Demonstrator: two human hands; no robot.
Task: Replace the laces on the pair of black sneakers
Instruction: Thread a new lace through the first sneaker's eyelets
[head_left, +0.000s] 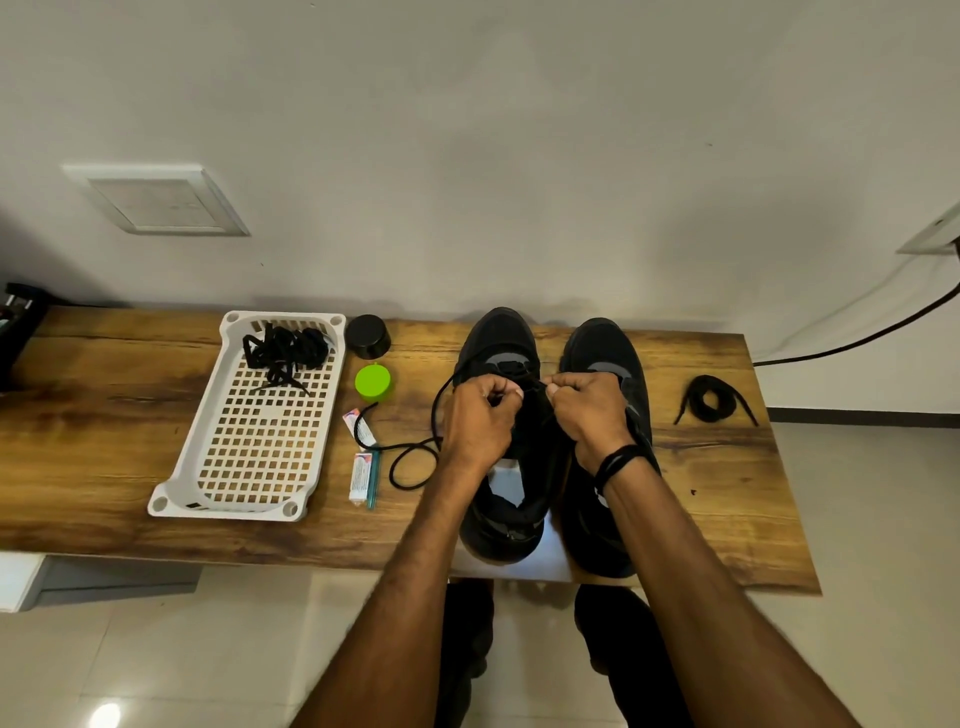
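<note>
Two black sneakers stand side by side on the wooden table, toes toward the wall: the left sneaker (501, 338) and the right sneaker (602, 348). Over the left sneaker's eyelets, my left hand (480, 421) and my right hand (589, 410) each pinch a black round lace (410, 457). The lace's free end loops onto the table left of the shoe. A coiled flat black lace (714, 397) lies to the right of the sneakers. More black laces (285, 348) are piled in the far end of a white perforated tray (249, 499).
A black round lid (368, 335) and a green cap (373, 382) sit between tray and shoes, with two small tubes (361, 467) nearer me. White paper (519, 564) lies under the sneakers at the table's front edge. A black cable (857, 343) runs along the right wall.
</note>
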